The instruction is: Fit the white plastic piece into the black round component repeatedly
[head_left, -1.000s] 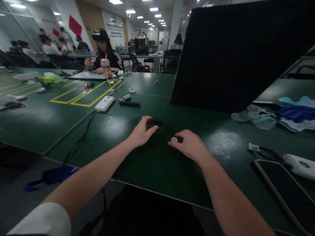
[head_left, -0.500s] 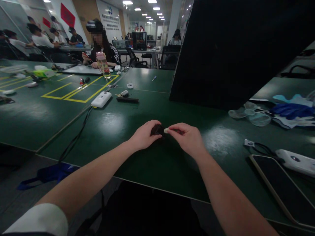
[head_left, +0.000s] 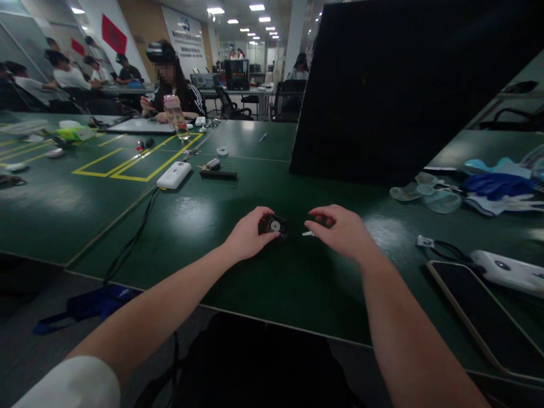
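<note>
We sit at a long dark green table (head_left: 263, 283) in an open workroom, and a tall black panel (head_left: 382, 85) stands on it ahead and to the right, filling much of the view. Yellow tape lines (head_left: 127, 164) mark out boxes on the table's left stretch, where another person (head_left: 172, 90) sits at the far side with a clear bottle (head_left: 175, 118) in front of them. More people sit at tables (head_left: 63, 79) farther back on the left.

A black phone (head_left: 480, 311) lies flat near our right forearm, with a white device (head_left: 508, 271) just beyond it and a black looped cord (head_left: 442, 249) beside that. Blue and white gloves (head_left: 497, 187) and clear plastic pieces (head_left: 429, 195) lie at the far right. A white power bank (head_left: 173, 175) rests ahead on the left, its black cable (head_left: 131, 238) trailing off the table edge, and a small black bar (head_left: 219, 174) lies just beyond.

Our left hand (head_left: 246, 235) pinches a small black part (head_left: 274, 225) between thumb and fingers, holding it just above the table at centre; a pale round disc (head_left: 275, 225) shows on its face. Our right hand (head_left: 344, 229) hovers just beside it, fingers curled loosely over something small and dark; whether that grip is closed on it we cannot tell. A small white scrap (head_left: 307, 233) lies on the table under those fingertips.
</note>
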`<state>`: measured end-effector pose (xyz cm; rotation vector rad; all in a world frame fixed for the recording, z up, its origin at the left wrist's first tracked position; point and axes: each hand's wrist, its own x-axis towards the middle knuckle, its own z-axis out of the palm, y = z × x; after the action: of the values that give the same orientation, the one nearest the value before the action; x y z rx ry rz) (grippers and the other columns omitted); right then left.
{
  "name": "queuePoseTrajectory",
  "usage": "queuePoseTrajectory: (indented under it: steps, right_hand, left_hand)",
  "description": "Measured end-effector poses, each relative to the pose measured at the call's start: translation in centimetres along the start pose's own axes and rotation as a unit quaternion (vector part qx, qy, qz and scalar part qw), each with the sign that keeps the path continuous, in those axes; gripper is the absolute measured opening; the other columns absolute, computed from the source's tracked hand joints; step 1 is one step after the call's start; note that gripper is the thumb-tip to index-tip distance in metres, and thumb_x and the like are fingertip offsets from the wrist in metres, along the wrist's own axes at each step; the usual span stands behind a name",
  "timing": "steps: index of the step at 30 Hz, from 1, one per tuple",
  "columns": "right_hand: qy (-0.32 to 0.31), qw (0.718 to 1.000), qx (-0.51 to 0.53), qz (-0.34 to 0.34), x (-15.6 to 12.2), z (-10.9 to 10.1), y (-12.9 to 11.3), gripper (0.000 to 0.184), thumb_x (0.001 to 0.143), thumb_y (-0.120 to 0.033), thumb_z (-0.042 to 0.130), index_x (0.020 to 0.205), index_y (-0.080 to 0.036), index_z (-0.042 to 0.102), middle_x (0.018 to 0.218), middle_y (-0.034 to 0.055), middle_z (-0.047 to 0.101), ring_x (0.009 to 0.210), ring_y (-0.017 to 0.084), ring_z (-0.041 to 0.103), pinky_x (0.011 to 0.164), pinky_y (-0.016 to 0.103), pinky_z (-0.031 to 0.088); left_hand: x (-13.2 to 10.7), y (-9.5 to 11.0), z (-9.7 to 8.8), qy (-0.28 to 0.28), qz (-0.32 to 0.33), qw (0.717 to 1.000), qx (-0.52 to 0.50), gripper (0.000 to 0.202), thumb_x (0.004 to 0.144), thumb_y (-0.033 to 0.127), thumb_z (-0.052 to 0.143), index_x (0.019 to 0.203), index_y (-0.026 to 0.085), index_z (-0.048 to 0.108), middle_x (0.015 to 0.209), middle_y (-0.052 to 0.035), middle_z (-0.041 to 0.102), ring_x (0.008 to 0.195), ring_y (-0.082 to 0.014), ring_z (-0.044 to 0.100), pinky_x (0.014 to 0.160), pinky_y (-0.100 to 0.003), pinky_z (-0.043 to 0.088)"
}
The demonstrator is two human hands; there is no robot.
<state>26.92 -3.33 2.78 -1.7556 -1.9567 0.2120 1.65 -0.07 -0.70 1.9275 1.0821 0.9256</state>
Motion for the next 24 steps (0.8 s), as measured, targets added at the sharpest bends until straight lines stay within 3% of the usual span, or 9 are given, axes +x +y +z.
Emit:
queuePoseTrajectory:
  steps: [3,7,11,16,20,24]
  right_hand:
    - [-0.096,0.995,-0.039,0.008,0.1,0.6,1.3,0.045,0.077,-0.043,0.071,0.120,-0.027,0.073,0.111,0.0078,0.069,0.092,0.026,0.064,0.077,0.042,0.051]
    - [-0.119,0.990,-0.073,0.011,0.1,1.7,1.2,0.025,0.083,-0.029,0.063,0.103,-0.026,0.078,0.109,0.0079,0.069,0.094,0.027,0.066,0.081,0.044,0.052]
    - [-0.031,0.999,0.040,0.006,0.1,2.0,-0.3,0.021,0.085,-0.036,0.068,0.100,-0.024,0.076,0.106,0.0076,0.070,0.090,0.025,0.066,0.078,0.041,0.054]
    - [0.080,0.978,0.189,0.036,-0.3,2.9,-3.4,0.026,0.084,-0.046,0.072,0.092,-0.021,0.071,0.093,0.0063,0.071,0.075,0.020,0.065,0.063,0.035,0.053]
    - [0.116,0.976,0.181,-0.013,-0.8,3.5,-5.4,0.024,0.088,-0.045,0.068,0.087,-0.022,0.070,0.089,0.0056,0.071,0.074,0.019,0.064,0.064,0.034,0.052]
    - [0.130,0.976,0.168,-0.043,-0.6,4.0,-5.7,0.026,0.092,-0.044,0.063,0.083,-0.022,0.071,0.081,0.0040,0.070,0.071,0.018,0.063,0.065,0.034,0.052]
  left_hand:
    - [0.1,-0.2,-0.1,0.012,-0.012,1.000,0.017,0.046,0.078,0.025,0.077,0.120,0.024,0.059,0.114,-0.0073,0.067,0.103,-0.0253,0.064,0.094,-0.047,0.052]
    - [0.0,0.0,-0.2,0.018,-0.029,0.999,0.019,0.045,0.077,0.025,0.077,0.119,0.025,0.061,0.114,-0.0071,0.067,0.103,-0.0261,0.064,0.094,-0.047,0.052]
    - [-0.1,0.2,-0.2,0.019,-0.030,0.999,0.014,0.046,0.076,0.026,0.078,0.119,0.026,0.061,0.114,-0.0069,0.067,0.104,-0.0267,0.064,0.096,-0.048,0.051]
    - [-0.2,0.3,0.1,0.003,-0.038,0.999,-0.001,0.044,0.076,0.028,0.079,0.116,0.025,0.061,0.110,-0.0065,0.069,0.100,-0.0256,0.065,0.094,-0.048,0.052]
    - [-0.4,0.6,0.5,-0.014,-0.049,0.997,-0.050,0.043,0.077,0.035,0.080,0.114,0.024,0.061,0.109,-0.0071,0.070,0.099,-0.0247,0.066,0.093,-0.046,0.053]
    - [-0.5,0.7,1.0,-0.030,-0.051,0.995,-0.081,0.046,0.078,0.039,0.079,0.116,0.022,0.059,0.109,-0.0091,0.071,0.098,-0.0246,0.067,0.091,-0.045,0.054]
